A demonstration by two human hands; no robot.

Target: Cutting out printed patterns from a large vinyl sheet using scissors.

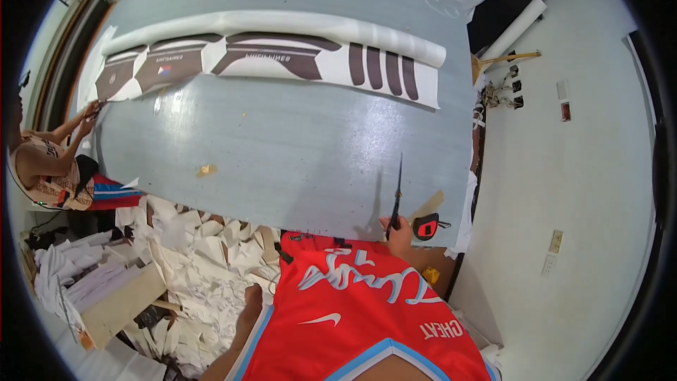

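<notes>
My right hand (400, 233) is closed around the handles of a pair of dark scissors (398, 190) at the table's near edge, and the long blades point away from me over the blue-grey table (282, 144). Just right of that hand lies a red and black tape measure (426, 227). Low beside my red jersey hangs my left hand (253, 298), off the table; its fingers are too small and shaded to make out. Across the far side of the table stretches a partly rolled white sheet (331, 25) printed with dark brown panels.
At the left end another person (53, 162) holds a small dark tool at the sheet's corner. White paper scraps (204, 261) heap on the floor to my left, near a wooden box (127, 303). A white wall (557, 169) stands to the right.
</notes>
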